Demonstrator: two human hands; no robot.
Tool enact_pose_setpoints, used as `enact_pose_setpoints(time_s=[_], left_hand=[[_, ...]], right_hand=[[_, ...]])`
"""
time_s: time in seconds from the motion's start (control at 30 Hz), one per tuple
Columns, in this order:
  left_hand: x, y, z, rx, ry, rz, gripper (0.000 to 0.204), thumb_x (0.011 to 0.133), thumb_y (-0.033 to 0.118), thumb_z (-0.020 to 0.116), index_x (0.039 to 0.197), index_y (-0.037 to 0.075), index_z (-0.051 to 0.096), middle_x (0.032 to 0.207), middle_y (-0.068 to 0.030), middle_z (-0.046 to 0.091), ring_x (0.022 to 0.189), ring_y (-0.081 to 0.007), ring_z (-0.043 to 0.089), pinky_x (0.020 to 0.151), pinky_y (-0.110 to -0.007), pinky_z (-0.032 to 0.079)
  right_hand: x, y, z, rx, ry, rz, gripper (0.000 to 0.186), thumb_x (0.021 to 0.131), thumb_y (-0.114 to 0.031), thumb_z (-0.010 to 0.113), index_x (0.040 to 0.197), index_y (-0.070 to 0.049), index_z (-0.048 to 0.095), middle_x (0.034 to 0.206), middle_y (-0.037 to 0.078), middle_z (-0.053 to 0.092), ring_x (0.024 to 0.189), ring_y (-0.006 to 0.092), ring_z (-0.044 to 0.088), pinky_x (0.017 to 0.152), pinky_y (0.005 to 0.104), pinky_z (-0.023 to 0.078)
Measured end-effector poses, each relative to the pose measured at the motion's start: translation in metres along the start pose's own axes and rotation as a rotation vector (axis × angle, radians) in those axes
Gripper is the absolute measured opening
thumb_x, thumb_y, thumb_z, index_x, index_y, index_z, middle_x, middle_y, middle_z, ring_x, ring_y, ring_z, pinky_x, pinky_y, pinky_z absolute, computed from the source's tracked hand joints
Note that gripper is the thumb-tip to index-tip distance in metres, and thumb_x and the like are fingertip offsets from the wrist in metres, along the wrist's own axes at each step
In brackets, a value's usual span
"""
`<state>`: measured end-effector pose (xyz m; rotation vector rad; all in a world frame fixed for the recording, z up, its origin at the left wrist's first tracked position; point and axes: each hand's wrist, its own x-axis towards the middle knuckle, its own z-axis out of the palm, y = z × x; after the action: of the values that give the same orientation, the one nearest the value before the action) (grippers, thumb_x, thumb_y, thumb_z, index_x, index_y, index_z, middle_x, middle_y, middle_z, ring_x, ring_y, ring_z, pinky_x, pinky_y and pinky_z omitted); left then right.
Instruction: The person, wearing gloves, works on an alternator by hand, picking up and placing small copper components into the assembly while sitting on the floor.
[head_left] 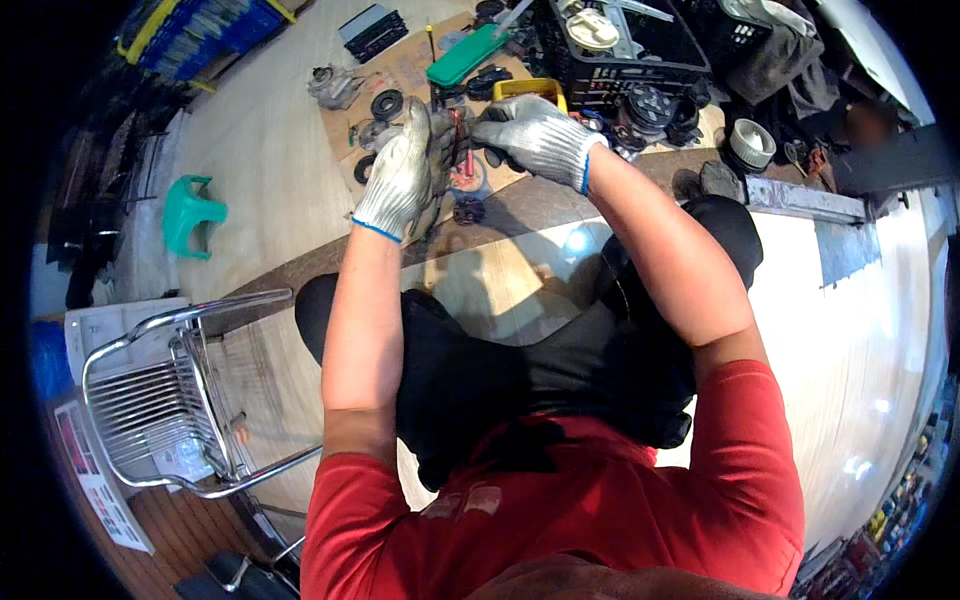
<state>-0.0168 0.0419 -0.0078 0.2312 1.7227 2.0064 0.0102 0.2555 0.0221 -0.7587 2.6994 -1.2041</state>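
Note:
Both hands wear white knitted work gloves with blue cuff edges and dark palms. My left hand (402, 170) is over the cardboard sheet (345, 120), its thumb up and its fingers curled toward the right. A small dark part with thin red pieces (457, 130) shows at its fingers; its kind is unclear. My right hand (540, 135) comes in from the right, with fingertips pinched close to that part. What the right fingers grip is hidden. Below the hands lies a small dark round component (467, 210). Black rings (387, 105) lie left of my left hand.
Beyond the hands are a yellow tray (548, 88), a green case (466, 56) and a black crate (640, 75). A dark motor-like part (648, 108) and a white ribbed drum (752, 144) stand at right. A green stool (192, 216) and metal chair (160, 400) stand left.

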Motion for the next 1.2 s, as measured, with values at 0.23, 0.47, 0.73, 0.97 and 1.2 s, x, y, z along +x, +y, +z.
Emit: enact_pose_setpoints(time_s=[0.23, 0.47, 0.73, 0.97, 1.2], left_hand=[[0.004, 0.003, 0.008, -0.606, 0.130, 0.150, 0.035, 0.097, 0.020, 0.056, 0.124, -0.003, 0.057, 0.120, -0.0167, 0.064, 0.112, -0.0311, 0.061, 0.103, -0.045, 0.046], [0.012, 0.008, -0.012, -0.517, 0.042, 0.245, 0.035, 0.095, 0.030, 0.060, 0.121, 0.007, 0.062, 0.115, -0.0142, 0.068, 0.102, -0.0327, 0.066, 0.090, -0.051, 0.053], [0.024, 0.003, -0.051, -0.711, -0.077, 0.188, 0.034, 0.098, 0.012, 0.050, 0.122, -0.011, 0.051, 0.095, -0.0122, 0.052, 0.078, -0.0228, 0.048, 0.072, -0.035, 0.044], [0.020, 0.022, -0.065, -0.547, -0.114, 0.172, 0.040, 0.096, 0.015, 0.051, 0.127, -0.010, 0.050, 0.092, -0.0083, 0.054, 0.080, -0.0194, 0.048, 0.073, -0.033, 0.039], [0.020, 0.019, -0.064, -0.551, -0.146, 0.147, 0.042, 0.096, 0.017, 0.053, 0.127, -0.010, 0.050, 0.097, -0.0088, 0.056, 0.084, -0.0197, 0.049, 0.078, -0.033, 0.040]], right_hand=[[-0.001, -0.010, 0.025, 0.579, -0.032, 0.375, 0.029, 0.093, -0.033, 0.062, 0.093, -0.006, 0.071, 0.062, -0.002, 0.056, 0.052, 0.0077, 0.049, 0.047, 0.0255, 0.038], [0.010, 0.011, 0.038, 0.786, -0.069, 0.127, 0.016, 0.092, -0.013, 0.058, 0.096, -0.002, 0.069, 0.089, 0.014, 0.069, 0.075, 0.0212, 0.063, 0.069, 0.0335, 0.049], [0.029, 0.056, 0.064, -0.347, 0.162, -0.756, 0.020, 0.089, -0.003, 0.054, 0.102, -0.009, 0.069, 0.092, 0.013, 0.067, 0.081, 0.0258, 0.066, 0.073, 0.0341, 0.052], [0.033, 0.070, 0.003, -0.591, 0.158, -0.973, 0.021, 0.086, -0.005, 0.053, 0.101, -0.010, 0.066, 0.081, 0.012, 0.065, 0.068, 0.0294, 0.061, 0.063, 0.0378, 0.049], [0.033, 0.074, 0.003, -0.550, 0.060, -0.847, 0.022, 0.083, -0.005, 0.054, 0.101, -0.012, 0.066, 0.077, 0.014, 0.063, 0.066, 0.0317, 0.060, 0.061, 0.0407, 0.047]])
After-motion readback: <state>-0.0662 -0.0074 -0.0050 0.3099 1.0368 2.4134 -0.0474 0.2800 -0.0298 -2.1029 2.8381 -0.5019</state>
